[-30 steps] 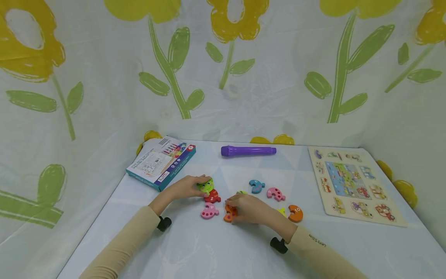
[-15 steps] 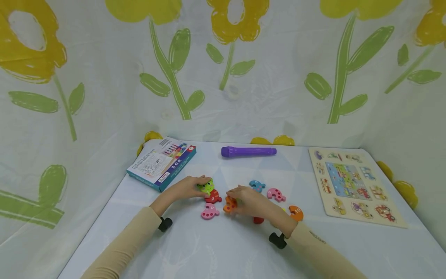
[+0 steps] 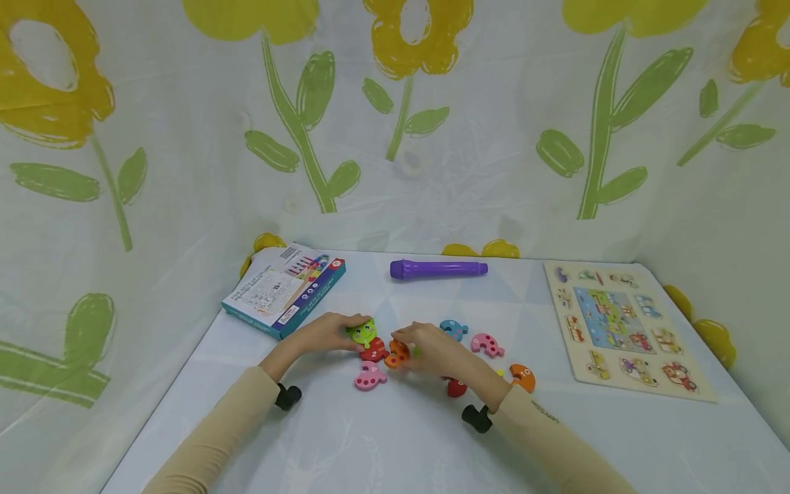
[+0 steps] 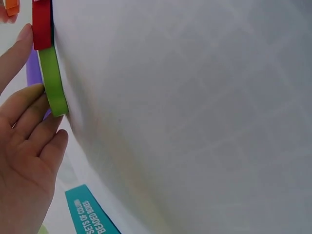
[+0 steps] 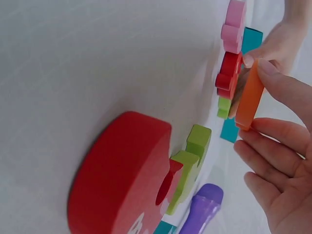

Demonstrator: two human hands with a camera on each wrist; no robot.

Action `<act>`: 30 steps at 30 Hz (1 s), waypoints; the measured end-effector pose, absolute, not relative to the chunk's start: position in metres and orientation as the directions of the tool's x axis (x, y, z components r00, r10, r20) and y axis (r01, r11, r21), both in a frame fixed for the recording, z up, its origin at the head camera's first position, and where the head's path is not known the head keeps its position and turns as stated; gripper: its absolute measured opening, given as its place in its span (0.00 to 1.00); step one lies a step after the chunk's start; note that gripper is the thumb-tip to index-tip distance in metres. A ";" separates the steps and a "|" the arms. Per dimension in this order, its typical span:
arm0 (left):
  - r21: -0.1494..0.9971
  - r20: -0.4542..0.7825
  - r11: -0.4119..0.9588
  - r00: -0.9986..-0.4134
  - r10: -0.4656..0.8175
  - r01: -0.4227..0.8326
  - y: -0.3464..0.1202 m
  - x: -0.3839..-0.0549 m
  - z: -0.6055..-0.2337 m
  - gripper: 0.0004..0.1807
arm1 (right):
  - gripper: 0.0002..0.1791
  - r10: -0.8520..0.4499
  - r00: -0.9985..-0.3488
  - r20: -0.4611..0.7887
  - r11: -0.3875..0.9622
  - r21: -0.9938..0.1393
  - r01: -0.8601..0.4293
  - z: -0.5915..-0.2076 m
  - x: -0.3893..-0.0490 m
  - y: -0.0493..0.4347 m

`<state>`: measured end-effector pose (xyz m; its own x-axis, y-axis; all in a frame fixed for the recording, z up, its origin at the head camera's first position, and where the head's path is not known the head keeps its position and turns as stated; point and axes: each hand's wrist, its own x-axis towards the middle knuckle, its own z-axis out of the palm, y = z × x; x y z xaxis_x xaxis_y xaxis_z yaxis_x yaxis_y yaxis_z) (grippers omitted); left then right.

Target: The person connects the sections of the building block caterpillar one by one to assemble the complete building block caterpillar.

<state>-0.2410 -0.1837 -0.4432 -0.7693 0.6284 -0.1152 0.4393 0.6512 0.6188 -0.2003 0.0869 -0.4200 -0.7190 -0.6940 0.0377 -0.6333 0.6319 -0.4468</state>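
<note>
On the left of the table, my left hand (image 3: 326, 333) holds a green caterpillar-head puzzle piece (image 3: 363, 332), fingers along its far edge. Joined to the head is a red piece numbered 2 (image 3: 373, 353); in the left wrist view the thumb meets this red piece (image 4: 42, 24). My right hand (image 3: 432, 351) pinches an orange piece (image 5: 250, 95) between thumb and fingers. The piece is tilted and held close beside the red one. A pink piece (image 3: 369, 377) lies just in front of the red one. Under the right forearm, another red piece (image 3: 457, 389) is partly hidden.
Blue (image 3: 453, 329), pink (image 3: 487, 345) and orange (image 3: 522, 377) pieces lie to the right. A flat box (image 3: 278, 291) sits back left, a purple microphone-shaped stick (image 3: 438, 269) at the back. A wooden picture board (image 3: 623, 333) lies at right.
My right hand has lifted the orange piece and carried it left, up to the red piece. The left hand stays on the green head. The red piece under the right forearm has come into view.
</note>
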 end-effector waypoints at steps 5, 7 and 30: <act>0.624 -0.104 0.641 -0.766 0.635 0.447 -0.188 -0.242 -0.443 0.38 | 0.29 -0.702 -0.710 0.048 0.619 -0.450 -0.643 -0.419 -0.202 0.084; 0.625 -0.100 0.640 -0.768 0.633 0.447 -0.189 -0.242 -0.444 0.38 | 0.28 -0.703 -0.709 0.051 0.617 -0.451 -0.645 -0.419 -0.203 0.083; 0.599 -0.150 0.696 -0.798 0.584 0.396 -0.185 -0.238 -0.440 0.38 | 0.32 -0.688 -0.725 -0.032 0.682 -0.369 -0.631 -0.423 -0.214 0.070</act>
